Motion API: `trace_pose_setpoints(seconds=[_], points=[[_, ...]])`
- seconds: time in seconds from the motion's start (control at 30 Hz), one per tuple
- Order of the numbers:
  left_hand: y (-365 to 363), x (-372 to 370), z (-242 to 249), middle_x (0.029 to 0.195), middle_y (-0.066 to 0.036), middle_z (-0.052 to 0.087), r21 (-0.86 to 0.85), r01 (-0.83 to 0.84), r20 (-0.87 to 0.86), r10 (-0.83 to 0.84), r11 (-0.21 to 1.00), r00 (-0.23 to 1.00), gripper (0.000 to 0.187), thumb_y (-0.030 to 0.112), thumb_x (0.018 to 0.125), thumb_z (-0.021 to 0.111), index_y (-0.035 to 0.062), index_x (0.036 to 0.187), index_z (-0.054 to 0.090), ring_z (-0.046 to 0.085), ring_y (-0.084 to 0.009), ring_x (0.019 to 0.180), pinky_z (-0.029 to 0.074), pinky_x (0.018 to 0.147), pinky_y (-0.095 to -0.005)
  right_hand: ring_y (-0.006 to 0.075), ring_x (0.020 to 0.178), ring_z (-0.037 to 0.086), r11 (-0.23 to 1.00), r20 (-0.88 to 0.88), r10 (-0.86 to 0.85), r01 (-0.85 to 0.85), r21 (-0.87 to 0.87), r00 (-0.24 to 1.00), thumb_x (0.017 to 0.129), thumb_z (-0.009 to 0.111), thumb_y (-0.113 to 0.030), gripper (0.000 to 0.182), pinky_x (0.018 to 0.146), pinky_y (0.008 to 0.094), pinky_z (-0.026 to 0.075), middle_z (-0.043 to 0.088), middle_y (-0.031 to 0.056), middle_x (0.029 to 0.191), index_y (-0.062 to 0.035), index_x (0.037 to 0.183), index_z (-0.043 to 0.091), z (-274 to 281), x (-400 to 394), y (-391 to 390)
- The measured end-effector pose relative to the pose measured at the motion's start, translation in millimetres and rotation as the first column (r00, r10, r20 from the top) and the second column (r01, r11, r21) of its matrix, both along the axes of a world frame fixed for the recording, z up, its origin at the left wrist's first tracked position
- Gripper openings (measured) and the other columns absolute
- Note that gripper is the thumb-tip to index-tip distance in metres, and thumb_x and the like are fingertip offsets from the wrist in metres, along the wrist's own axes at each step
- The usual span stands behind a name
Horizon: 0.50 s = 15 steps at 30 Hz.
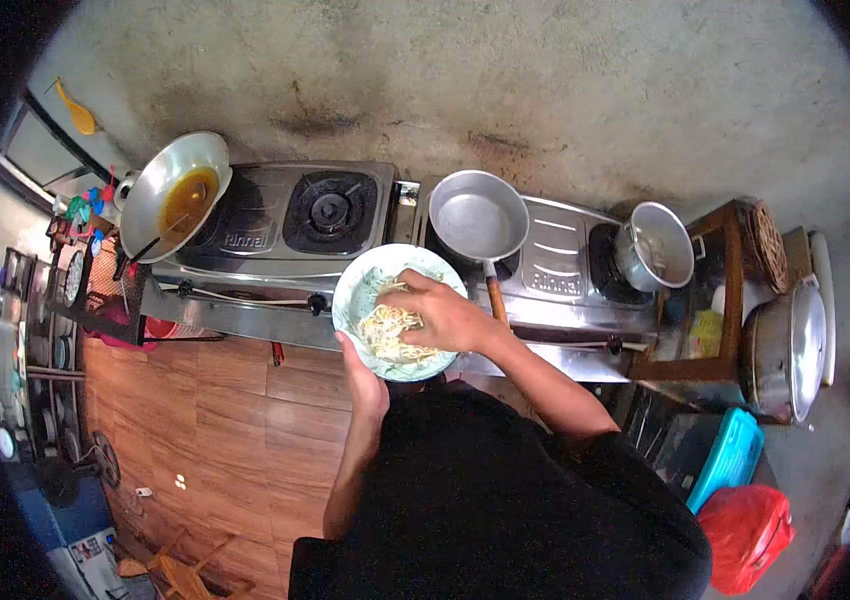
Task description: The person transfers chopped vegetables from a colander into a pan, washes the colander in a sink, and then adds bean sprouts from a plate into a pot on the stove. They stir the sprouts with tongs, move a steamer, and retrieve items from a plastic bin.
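A pale green-white bowl (347,287) holds a pile of yellowish noodles (385,325) with thin pale strands around them. My left hand (365,385) grips the bowl's lower left rim, thumb along the edge, other fingers hidden beneath. Over the bowl, my right hand (442,315) has its fingers curled down into the noodles. Just right of the bowl, a saucepan (480,222) with clear liquid and a wooden handle rests on the stove.
At the left, a large wok (155,195) holds brown oil. A two-burner stove (270,225) stands beside it. Farther right are a small pot (653,247), a wood-framed cabinet (735,290), a large pot (775,350) and a red bag (745,535).
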<state>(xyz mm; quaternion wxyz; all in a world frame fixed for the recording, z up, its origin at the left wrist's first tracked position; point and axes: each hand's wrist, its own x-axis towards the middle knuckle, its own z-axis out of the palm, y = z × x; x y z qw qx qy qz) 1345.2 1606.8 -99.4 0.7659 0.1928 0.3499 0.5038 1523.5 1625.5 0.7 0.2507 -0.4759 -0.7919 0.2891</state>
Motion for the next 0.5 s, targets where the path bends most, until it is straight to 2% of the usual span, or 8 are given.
trace_pose_setpoints(seconds=[0.03,0.1,0.2,0.27,0.37,0.5], points=[[0.0,8.1,1.7,0.144,-0.012,0.039,0.023,-0.039,-0.025,0.039,0.999,0.999,0.073,0.06,0.097,0.024,0.0046,0.145,0.026,0.04,-0.0257,0.131,0.032,0.108,-0.0394,0.0365,0.107,0.054,1.0,-0.063,-0.008,0.006,-0.02,0.998,0.068,0.07,-0.014,0.052,0.094,0.0424,0.044,0.053,0.0189,0.111,-0.0059,0.118,0.059,-0.4,4.4,4.6],[-4.1,18.1,6.7,0.144,-0.012,0.039,0.033,-0.083,-0.058,0.085,0.996,0.995,0.073,0.06,0.097,0.024,0.0048,0.145,0.026,0.039,-0.0256,0.131,0.032,0.109,-0.0393,0.0355,0.106,0.055,1.0,-0.062,-0.02,0.019,-0.023,0.998,0.068,0.07,-0.013,0.051,0.093,0.0417,0.045,0.053,0.0186,0.11,-0.0048,0.117,0.059,-2.8,11.5,7.4],[-1.0,32.6,14.8,0.144,-0.012,0.039,0.011,-0.133,-0.069,0.133,0.991,0.989,0.073,0.06,0.097,0.026,0.0049,0.144,0.027,0.039,-0.0253,0.131,0.031,0.109,-0.039,0.0359,0.105,0.055,0.997,0.007,0.024,-0.023,-0.067,1.0,0.068,0.071,-0.013,0.051,0.092,0.0416,0.045,0.054,0.019,0.109,-0.0044,0.117,0.059,-3.2,26.3,16.3],[0.0,39.8,17.4,0.143,-0.012,0.04,-0.008,-0.176,-0.067,0.175,0.984,0.982,0.072,0.058,0.098,0.024,0.0025,0.144,0.028,0.04,-0.0241,0.131,0.031,0.108,-0.0377,0.0363,0.104,0.056,0.996,-0.093,0.048,-0.054,-0.069,0.995,0.068,0.07,-0.012,0.051,0.091,0.042,0.046,0.054,0.0191,0.108,-0.0033,0.117,0.059,2.9,35.0,19.6],[2.0,48.4,24.7,0.144,-0.011,0.039,-0.041,-0.207,-0.072,0.204,0.977,0.976,0.072,0.059,0.097,0.026,0.004,0.144,0.028,0.039,-0.0241,0.131,0.03,0.109,-0.0376,0.0368,0.104,0.056,0.992,-0.07,0.069,-0.076,-0.096,0.995,0.067,0.07,-0.012,0.052,0.091,0.0416,0.046,0.054,0.0192,0.109,-0.0025,0.117,0.059,4.6,45.1,27.3],[12.8,67.4,45.1,0.145,-0.01,0.038,-0.097,-0.235,-0.055,0.23,0.967,0.972,0.072,0.06,0.096,0.028,0.006,0.145,0.028,0.039,-0.0244,0.131,0.031,0.109,-0.0388,0.0348,0.105,0.057,0.995,-0.193,0.084,-0.093,-0.039,0.978,0.067,0.071,-0.011,0.051,0.092,0.0394,0.045,0.057,0.019,0.108,-0.0015,0.116,0.059,12.5,66.5,45.1]])
